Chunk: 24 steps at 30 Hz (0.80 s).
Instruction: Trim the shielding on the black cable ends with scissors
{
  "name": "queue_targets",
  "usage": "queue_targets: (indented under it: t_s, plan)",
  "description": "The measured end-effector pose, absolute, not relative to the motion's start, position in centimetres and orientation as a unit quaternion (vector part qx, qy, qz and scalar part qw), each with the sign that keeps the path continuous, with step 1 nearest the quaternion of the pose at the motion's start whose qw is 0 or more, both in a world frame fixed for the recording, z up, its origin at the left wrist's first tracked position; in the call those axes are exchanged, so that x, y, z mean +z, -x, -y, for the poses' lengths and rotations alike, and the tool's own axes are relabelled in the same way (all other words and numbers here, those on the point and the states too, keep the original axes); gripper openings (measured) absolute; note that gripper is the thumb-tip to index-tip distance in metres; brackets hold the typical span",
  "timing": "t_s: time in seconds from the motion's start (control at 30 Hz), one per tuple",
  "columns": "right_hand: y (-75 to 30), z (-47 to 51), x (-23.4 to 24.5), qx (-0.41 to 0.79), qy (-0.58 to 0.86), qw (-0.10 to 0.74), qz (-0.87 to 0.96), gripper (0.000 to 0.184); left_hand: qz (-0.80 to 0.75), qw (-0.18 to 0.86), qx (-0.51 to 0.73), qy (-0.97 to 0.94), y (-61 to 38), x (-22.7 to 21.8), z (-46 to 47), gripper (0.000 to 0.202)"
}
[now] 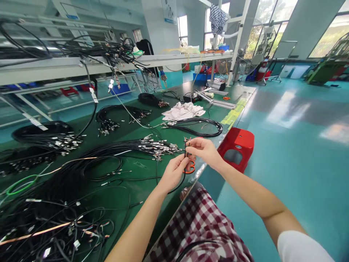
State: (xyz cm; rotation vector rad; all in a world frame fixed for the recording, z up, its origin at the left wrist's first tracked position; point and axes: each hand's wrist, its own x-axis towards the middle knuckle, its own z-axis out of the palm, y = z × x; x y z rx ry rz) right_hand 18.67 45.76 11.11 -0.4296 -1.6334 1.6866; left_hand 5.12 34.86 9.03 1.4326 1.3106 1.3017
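Near the front edge of the green table, my left hand [174, 169] is closed on a black cable [180, 185], whose length hangs down below the fingers. My right hand [204, 151] pinches at the upper end of the same cable, where short bare ends stick up. The two hands are almost touching. Orange-handled scissors [192, 167] lie on the table just behind and beside my fingers, partly hidden. To the left of my hands, a bundle of black cables [131, 146] lies with its silvery connector ends pointing toward them.
A coiled black cable [218, 127] and a white cloth [184, 110] lie beyond my hands. Tangled cables [54, 214] cover the table's near left. A red stool [241, 143] stands at the table's right edge. A white shelf rail [152, 60] runs above the table.
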Motion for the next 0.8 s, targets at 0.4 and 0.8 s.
queue_targets:
  t_s: [0.4, 0.8]
  plan:
    - [-17.5, -47.5, 15.6, 0.573, 0.119, 0.397, 0.707, 0.037, -0.555, 0.293, 0.416, -0.658, -2.7, 11.6, -36.0, 0.032]
    - [-24.0, -54.6, 30.8, 0.368, 0.141, 0.67, 0.629, 0.024, -0.703, 0.017, 0.256, -0.663, 5.7, 12.5, -42.9, 0.024]
